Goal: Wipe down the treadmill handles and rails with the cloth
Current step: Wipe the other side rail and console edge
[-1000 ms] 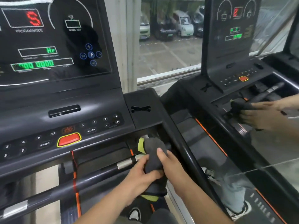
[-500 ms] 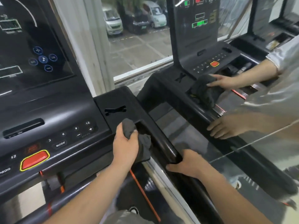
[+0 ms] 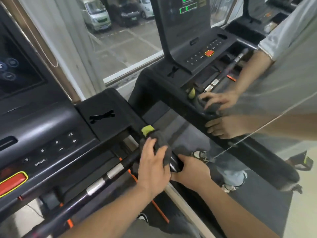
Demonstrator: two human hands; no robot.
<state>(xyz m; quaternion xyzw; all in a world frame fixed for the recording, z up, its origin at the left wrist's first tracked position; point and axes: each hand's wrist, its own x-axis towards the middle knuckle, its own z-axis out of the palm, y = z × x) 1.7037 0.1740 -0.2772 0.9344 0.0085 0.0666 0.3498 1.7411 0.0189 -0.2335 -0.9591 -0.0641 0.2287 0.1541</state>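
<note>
Vs half a sec ago: left hand [image 3: 152, 162] w/ the cloth [image 3: 162, 140] has dropped from the console's right corner down onto the side rail [image 3: 174, 163], at the spot where the handle bar [image 3: 103, 182] meets it. Right hand [image 3: 190, 170] has slid left along the rail; it lay apart from the other hand then and now sits just beside it, touching at the heel. The cloth was bunched up inside the fist, no yellow showing; now it's spread wider and a yellow-green edge sticks out at the far end.

Cloth: dark grey, soft and rumpled, draped over the top of the rail. Far tip w/ the yellow-green trim lies right by the console [image 3: 51, 127] corner; near part runs under the left hand's fingers.

Left hand: fingers bent down over the cloth and a bit spread, holding it against the rail. Right hand: fingers curled over the glossy black rail just right of the cloth, gripping it, no cloth in it.

Handle bar runs from near left up to the hands, black w/ two silver sections. Red button [image 3: 12, 183] w/ yellow border at the left edge of the console. Mirror [image 3: 193, 133] on the right repeats hands, cloth and machine. Window [image 3: 123, 48] far behind, parked cars outside.
</note>
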